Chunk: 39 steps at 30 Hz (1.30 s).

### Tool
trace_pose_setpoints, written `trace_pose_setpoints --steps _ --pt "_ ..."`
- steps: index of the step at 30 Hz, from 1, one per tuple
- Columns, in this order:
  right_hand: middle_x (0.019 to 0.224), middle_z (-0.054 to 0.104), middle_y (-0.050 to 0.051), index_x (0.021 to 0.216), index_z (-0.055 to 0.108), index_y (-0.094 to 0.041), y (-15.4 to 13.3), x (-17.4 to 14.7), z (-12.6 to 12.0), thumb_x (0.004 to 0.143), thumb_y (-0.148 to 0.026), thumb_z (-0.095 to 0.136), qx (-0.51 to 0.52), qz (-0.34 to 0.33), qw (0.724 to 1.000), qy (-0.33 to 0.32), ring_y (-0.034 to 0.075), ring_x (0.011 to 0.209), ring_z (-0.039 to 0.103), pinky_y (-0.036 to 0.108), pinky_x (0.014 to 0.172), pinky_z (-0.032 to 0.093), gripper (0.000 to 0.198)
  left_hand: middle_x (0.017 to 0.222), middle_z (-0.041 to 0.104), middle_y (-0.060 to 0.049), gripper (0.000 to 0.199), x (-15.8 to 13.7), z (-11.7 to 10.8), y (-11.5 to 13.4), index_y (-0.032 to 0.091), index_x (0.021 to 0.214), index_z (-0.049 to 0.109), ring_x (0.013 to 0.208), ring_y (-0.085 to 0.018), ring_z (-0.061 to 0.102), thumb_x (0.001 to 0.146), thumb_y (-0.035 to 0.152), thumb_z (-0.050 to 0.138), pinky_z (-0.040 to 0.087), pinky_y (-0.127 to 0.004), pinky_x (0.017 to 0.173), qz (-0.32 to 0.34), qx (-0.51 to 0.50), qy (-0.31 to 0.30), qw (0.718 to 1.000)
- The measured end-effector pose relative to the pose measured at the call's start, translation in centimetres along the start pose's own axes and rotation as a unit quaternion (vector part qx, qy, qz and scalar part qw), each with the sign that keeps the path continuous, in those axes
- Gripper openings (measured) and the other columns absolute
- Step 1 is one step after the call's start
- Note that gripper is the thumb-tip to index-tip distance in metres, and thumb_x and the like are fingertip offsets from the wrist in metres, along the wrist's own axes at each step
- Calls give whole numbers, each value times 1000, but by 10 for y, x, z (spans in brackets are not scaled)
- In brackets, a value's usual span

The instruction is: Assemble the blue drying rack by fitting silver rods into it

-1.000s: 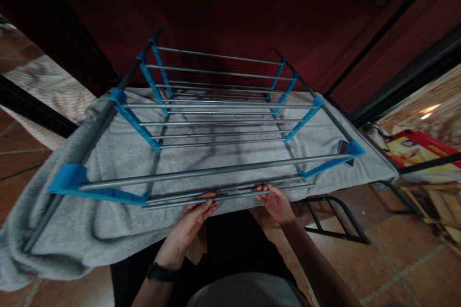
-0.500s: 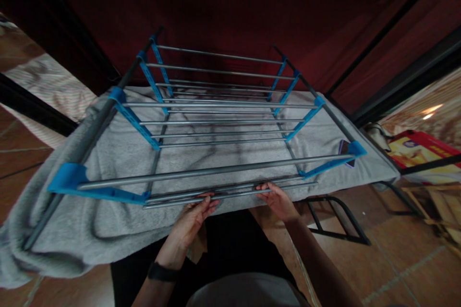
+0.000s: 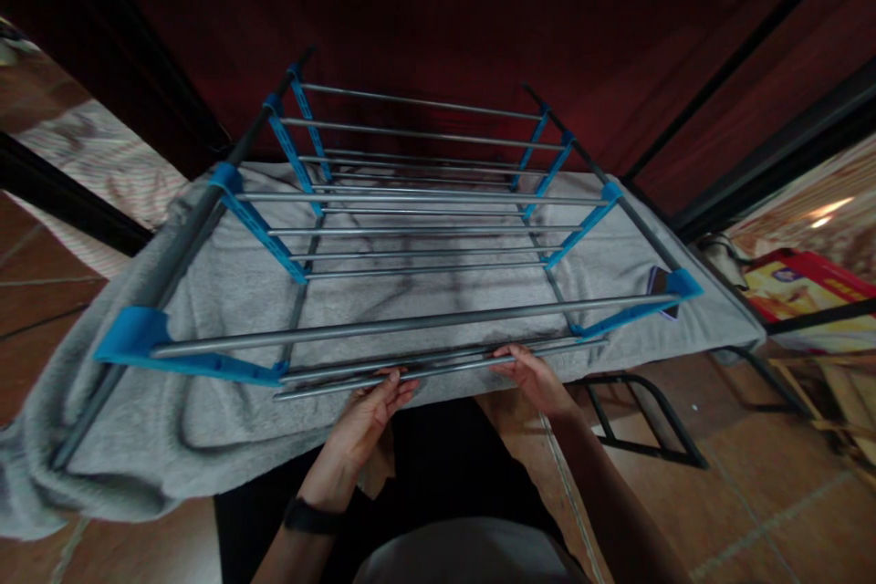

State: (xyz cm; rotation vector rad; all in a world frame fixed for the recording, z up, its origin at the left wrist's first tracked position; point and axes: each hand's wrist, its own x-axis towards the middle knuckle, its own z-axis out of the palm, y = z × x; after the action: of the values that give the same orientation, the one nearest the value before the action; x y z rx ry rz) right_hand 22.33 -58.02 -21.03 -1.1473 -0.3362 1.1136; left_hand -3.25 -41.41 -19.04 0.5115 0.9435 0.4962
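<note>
A loose grey metal tube (image 3: 452,368) lies across both my hands, just on my side of the rack's lower front bars. My left hand (image 3: 375,406) pinches it between thumb and fingers left of its middle. Farther right, my right hand (image 3: 530,371) grips the same tube, thumb and fingers closed round it. In front stands a partly built drying rack (image 3: 411,324) of dark tubes, grey rods and blue plastic brackets. Its left front bracket (image 3: 133,338) and right front bracket (image 3: 681,285) carry a long upper rod. The tube's two ends are free of the brackets.
A grey blanket (image 3: 225,420) covers the surface under the rack. On it, by the right bracket, lies a phone (image 3: 662,283). A black metal frame (image 3: 650,420) stands low at right, near a red and yellow package (image 3: 808,292). Dark red cloth (image 3: 438,9) hangs behind.
The tube's gap from the rack's lower bars has widened slightly, with both hands still holding it. The whole view has shifted a little.
</note>
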Motion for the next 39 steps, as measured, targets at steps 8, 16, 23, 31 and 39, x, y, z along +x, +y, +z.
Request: trace_pose_setpoints --steps 8,16,23,31,39 --pt "93 73 2 85 75 -23 2 4 0 80 -44 74 -4 -18 1000 2 20 94 66 42 95 51 22 99 76 -10 29 0 2 0 10 91 72 85 -25 74 67 19 87 61 -32 78 0 -7 -8 1000" --pt "94 73 2 87 75 -23 8 5 -4 81 -41 73 17 -19 1000 -3 19 96 67 37 92 52 19 98 76 -10 39 0 1 -1 11 89 73 85 -26 74 59 24 92 61 -33 80 13 -5 -10 1000" --pt "96 74 2 88 74 -23 4 4 -1 85 -39 68 34 -15 999 -23 20 103 67 36 95 51 17 93 76 -10 40 4 -1 -7 11 87 71 80 -24 74 57 27 93 61 -34 77 37 -7 -2 999" --pt "89 72 1 84 71 -23 4 6 -9 86 -41 69 86 14 996 -3 17 96 67 34 89 52 18 83 75 -8 35 2 1 -6 11 85 66 77 -24 74 63 23 90 61 -33 76 28 -18 21 999" --pt "87 72 2 82 71 -24 1 5 -8 86 -50 68 73 30 997 -4 19 96 67 40 92 52 26 74 71 -4 27 0 3 -5 14 83 61 73 -22 74 70 19 85 61 -32 76 28 -15 21 999"
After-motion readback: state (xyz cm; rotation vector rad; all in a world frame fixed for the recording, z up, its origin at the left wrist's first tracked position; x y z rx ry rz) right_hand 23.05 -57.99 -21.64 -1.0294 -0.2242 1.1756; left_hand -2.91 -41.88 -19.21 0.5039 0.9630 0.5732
